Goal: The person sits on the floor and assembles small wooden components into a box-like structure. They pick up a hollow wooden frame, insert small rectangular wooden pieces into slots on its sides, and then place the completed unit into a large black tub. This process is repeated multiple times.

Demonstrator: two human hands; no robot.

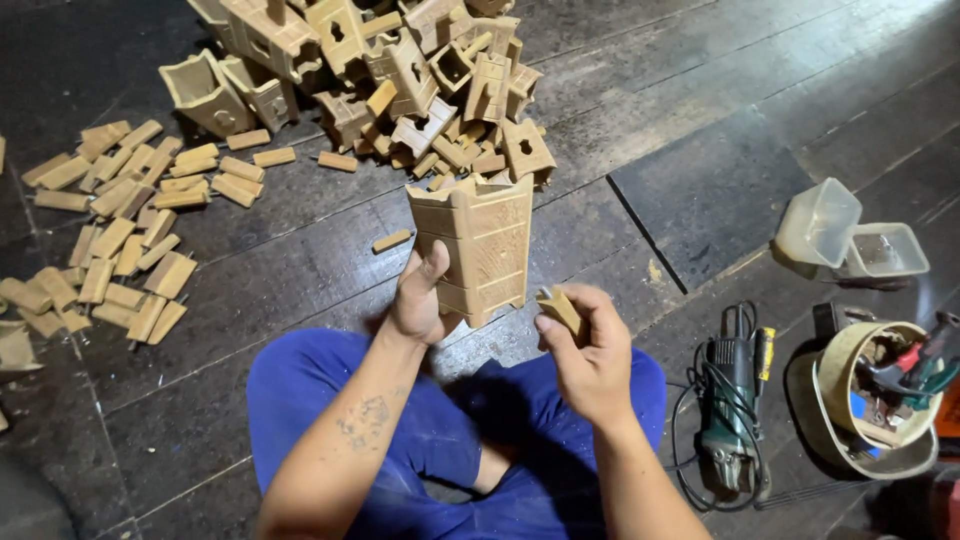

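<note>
Fingers of the right hand [590, 350] pinch a small tan wooden wedge [560, 308] above the lap; a loose pinch could drop it. The left hand [420, 300] grips the carved tan wooden box [482, 245] upright by its lower edge, just beyond, so the box could tip toward the heap of similar carved wooden pieces [400, 70] on the dark plank floor [700, 190].

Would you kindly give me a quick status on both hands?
Left hand grips tall carved wooden box. Right hand pinches small wooden wedge. Nothing between them.
</note>
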